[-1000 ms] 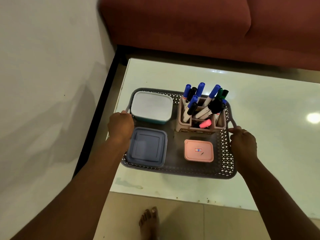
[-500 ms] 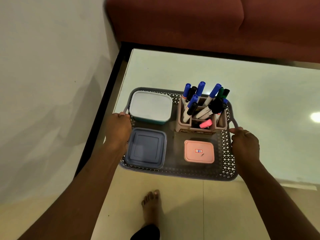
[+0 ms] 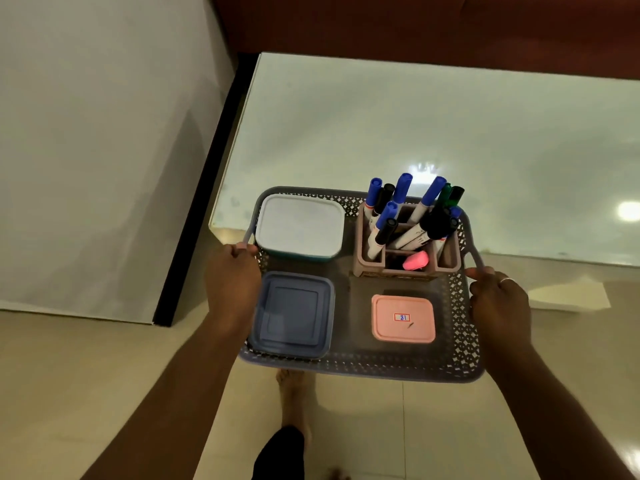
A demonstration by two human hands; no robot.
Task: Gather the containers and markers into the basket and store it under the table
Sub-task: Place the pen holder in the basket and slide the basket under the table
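A dark red sofa (image 3: pixel 433 26) runs along the top edge of the view. A pale wall (image 3: pixel 97 133) fills the left side and meets a black vertical strip (image 3: pixel 204 188) that ends at the floor. The floor (image 3: pixel 86 375) is laid with glossy beige tiles. A bare foot (image 3: pixel 294 400) stands on the tiles near the bottom centre, with a dark trouser hem (image 3: pixel 278 455) over it.

One basket (image 3: pixel 360 367) is seen. Three lidded containers are counted in it: one white-lidded (image 3: pixel 300 226), one blue (image 3: pixel 292 315), one pink (image 3: pixel 403 318). One pen holder (image 3: pixel 375 263) is seen, with roughly ten markers (image 3: pixel 401 188), not all distinguishable. Two hands are seen: left hand (image 3: pixel 233 277), right hand (image 3: pixel 498 303).
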